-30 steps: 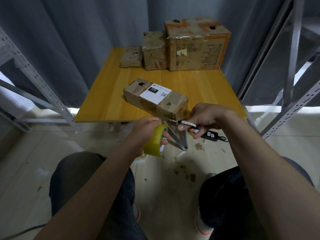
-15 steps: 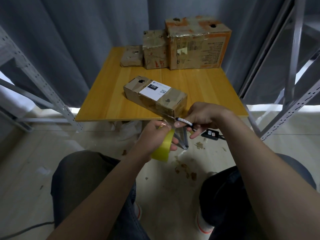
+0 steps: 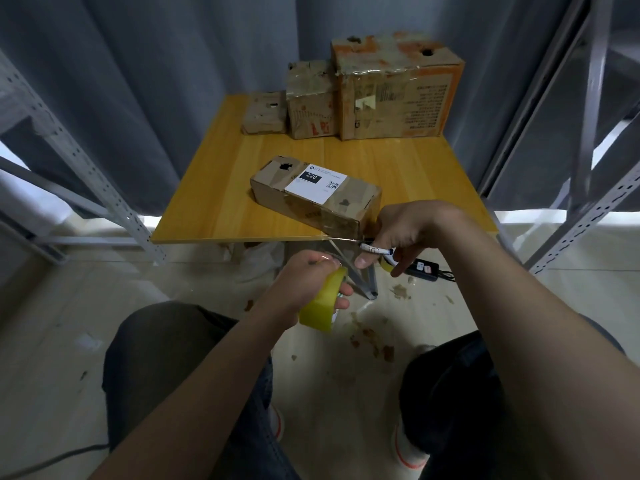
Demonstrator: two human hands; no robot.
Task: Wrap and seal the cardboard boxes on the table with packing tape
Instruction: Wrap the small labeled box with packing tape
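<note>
A long cardboard box [image 3: 313,194] with a white label lies near the front edge of the wooden table [image 3: 221,202]. My left hand [image 3: 304,282] grips a yellow roll of packing tape [image 3: 323,301] below the table edge. A clear strip of tape runs from the roll up to the box's near end. My right hand [image 3: 405,230] holds a small utility knife [image 3: 375,250] at that strip, just in front of the box's right corner.
Three taped cardboard boxes [image 3: 391,88] stand in a row at the back of the table. Grey metal shelf frames [image 3: 83,161] flank both sides. A black power adapter [image 3: 424,270] and scraps lie on the floor under the table. My knees are below.
My left hand has drawn the tape roll lower and slightly right, stretching the strip. My right hand with the knife has stayed at the box's corner.
</note>
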